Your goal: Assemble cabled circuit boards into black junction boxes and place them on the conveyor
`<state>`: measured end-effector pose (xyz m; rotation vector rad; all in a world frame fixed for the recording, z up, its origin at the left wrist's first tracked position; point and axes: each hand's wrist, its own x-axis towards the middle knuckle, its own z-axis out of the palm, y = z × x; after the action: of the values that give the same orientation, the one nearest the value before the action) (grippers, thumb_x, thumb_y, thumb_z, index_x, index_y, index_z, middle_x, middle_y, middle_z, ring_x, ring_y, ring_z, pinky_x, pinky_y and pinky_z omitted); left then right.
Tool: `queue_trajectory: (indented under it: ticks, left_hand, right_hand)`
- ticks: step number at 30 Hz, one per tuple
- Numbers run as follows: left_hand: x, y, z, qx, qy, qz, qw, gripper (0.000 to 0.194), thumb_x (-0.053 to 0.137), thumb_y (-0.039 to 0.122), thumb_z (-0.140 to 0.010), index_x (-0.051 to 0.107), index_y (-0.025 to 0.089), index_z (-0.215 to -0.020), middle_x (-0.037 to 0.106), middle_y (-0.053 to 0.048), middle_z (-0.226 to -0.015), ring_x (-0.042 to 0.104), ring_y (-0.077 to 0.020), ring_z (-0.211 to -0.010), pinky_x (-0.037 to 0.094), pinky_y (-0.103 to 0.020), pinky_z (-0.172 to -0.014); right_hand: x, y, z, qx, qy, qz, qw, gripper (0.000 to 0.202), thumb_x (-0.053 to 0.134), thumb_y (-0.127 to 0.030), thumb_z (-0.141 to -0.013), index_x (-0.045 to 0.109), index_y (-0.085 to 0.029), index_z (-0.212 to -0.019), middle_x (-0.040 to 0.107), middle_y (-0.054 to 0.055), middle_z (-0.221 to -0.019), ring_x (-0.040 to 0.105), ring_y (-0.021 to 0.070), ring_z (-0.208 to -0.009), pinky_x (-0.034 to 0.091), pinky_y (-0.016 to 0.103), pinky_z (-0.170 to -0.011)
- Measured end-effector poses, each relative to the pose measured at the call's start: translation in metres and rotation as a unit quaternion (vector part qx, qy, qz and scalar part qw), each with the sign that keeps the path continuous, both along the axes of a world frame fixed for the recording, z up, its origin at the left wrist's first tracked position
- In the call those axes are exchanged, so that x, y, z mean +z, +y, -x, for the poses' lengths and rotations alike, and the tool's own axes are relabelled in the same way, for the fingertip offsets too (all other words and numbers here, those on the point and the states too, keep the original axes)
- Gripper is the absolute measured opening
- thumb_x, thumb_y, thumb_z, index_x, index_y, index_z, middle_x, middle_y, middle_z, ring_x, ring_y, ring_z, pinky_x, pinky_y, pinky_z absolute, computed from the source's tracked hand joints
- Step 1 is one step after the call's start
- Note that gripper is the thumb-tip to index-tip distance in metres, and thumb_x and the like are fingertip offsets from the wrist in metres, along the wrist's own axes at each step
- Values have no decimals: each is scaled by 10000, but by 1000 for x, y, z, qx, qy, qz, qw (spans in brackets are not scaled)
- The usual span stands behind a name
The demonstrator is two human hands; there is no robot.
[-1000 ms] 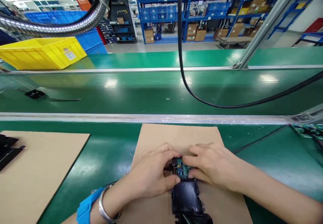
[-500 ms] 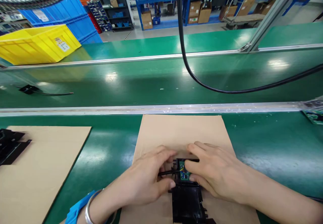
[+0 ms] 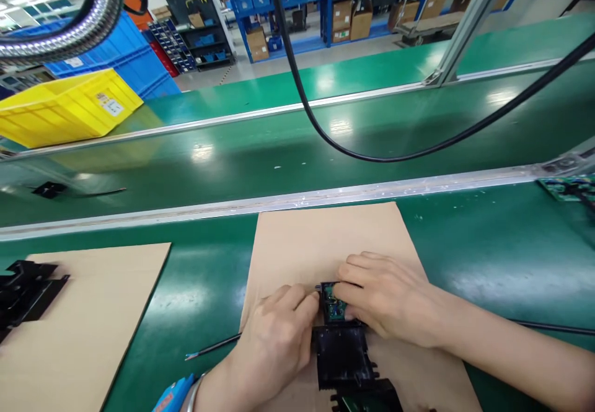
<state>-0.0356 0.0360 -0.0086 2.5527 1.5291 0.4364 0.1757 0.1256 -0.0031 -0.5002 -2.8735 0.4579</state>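
An open black plastic housing (image 3: 344, 356) lies on the middle cardboard sheet (image 3: 325, 238), with a green circuit board (image 3: 333, 305) in its upper part. My left hand (image 3: 283, 331) is closed at the housing's left edge; a black cable (image 3: 218, 345) with bare coloured wire ends comes out behind it to the left. What its fingertips pinch is hidden. From the right, my right hand (image 3: 385, 294) holds the upper part of the housing, its fingers bent over the board's right side.
Black parts (image 3: 28, 294) lie on another cardboard sheet (image 3: 102, 313) at left. At the right edge is a circuit board (image 3: 567, 188). Beyond the metal rail (image 3: 297, 201) sits a yellow bin (image 3: 69, 108). A black cable (image 3: 395, 158) hangs across the view.
My left hand has turned and closed its fingers at the housing's left edge. The cable's wire ends now show to its left. The view has tilted, and my right hand stays on the housing.
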Motion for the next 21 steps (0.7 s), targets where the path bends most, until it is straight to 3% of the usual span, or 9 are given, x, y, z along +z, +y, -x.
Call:
queue_trajectory:
  ticks: [4,9,14,18,21]
  left_hand:
    - [-3,-5,-2,-29,77,-40,996,209,424,-8,-813,491,187,-845,549,-16,-763,500,-178,-648,435,-287,-544]
    - [-2,-1,-1,-87,166,-18,982,206,467,30,-801,532,168,-938,597,-47,-868,531,-198,-725,478,-302,-588]
    - [-2,9,8,-52,81,19,995,204,427,48,-873,583,173,-833,586,-49,-814,515,-193,-740,478,-322,-646]
    - [9,12,13,-12,-28,78,997,193,464,138,-930,635,181,-1009,606,-62,-923,545,-201,-861,502,-345,-764]
    - [22,10,10,-14,-62,94,994,254,459,146,-940,603,187,-1146,616,-70,-1035,560,-205,-935,509,-362,-823]
  right_hand:
    - [0,-2,0,37,10,-25,999,164,464,-119,-958,596,-197,-901,553,9,-818,396,176,-763,261,337,-656]
    - [6,-2,6,20,-25,9,999,153,575,-108,-869,609,-188,-744,515,35,-859,408,193,-832,262,340,-667]
    - [13,-2,13,-19,-56,52,997,170,602,-98,-783,608,-192,-642,429,33,-800,425,197,-817,309,316,-648]
    - [23,-5,0,-33,-16,107,994,168,558,-123,-858,698,-213,-881,522,62,-960,486,205,-949,415,325,-792]
    - [34,-10,-22,-69,24,157,985,334,525,-140,-900,616,-239,-1206,556,75,-1115,511,200,-1058,434,328,-897]
